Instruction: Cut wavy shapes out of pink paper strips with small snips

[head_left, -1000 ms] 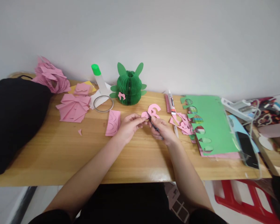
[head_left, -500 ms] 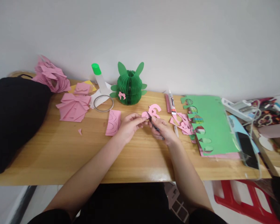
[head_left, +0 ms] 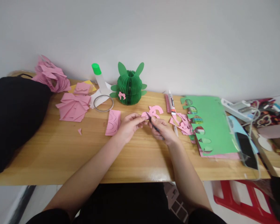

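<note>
Between its thumb and fingers my left hand (head_left: 131,126) pinches a piece of pink paper (head_left: 156,109), whose curved, partly cut end sticks out beyond the fingers. My right hand (head_left: 162,129) is closed around dark scissors (head_left: 150,118), with the blades at the pink paper. Left of my left hand lies a pink paper rectangle (head_left: 113,123) with a curvy outline drawn on it. Pink paper scraps (head_left: 182,123) are heaped to the right of my right hand.
A green pleated paper figure (head_left: 130,88) stands at the back, beside a green-capped glue bottle (head_left: 99,77) and a tape ring (head_left: 103,103). Folded pink papers (head_left: 74,106) and a black bag (head_left: 17,121) lie left. Rightward are a glue tube (head_left: 171,103), green sheet (head_left: 214,124) and phone (head_left: 247,151).
The loose curved end of the pink paper has shifted slightly to the right and down at the scissors. Both hands stay in nearly the same place.
</note>
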{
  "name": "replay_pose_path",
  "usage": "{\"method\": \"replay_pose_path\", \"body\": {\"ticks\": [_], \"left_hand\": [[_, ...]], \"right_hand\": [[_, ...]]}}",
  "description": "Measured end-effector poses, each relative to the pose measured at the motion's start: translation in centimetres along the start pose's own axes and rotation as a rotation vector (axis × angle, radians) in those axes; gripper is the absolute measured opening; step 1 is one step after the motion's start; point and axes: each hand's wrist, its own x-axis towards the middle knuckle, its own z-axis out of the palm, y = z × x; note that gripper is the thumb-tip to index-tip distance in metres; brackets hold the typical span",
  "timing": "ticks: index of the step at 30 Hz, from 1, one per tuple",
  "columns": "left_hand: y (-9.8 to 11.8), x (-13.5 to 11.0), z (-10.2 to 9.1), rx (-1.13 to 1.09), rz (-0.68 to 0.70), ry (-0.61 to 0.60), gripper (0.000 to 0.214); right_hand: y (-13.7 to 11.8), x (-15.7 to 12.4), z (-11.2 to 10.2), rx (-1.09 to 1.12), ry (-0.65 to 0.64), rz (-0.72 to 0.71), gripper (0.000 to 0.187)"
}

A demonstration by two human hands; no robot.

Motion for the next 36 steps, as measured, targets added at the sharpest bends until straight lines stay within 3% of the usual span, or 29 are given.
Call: {"method": "replay_pose_path", "body": {"ticks": [36], "left_hand": [[0.14,-0.01,-0.09,0.010,0.019,-0.003,0.016]], "right_hand": [[0.09,0.07,-0.02,-0.048,0.009,-0.006,0.050]]}}
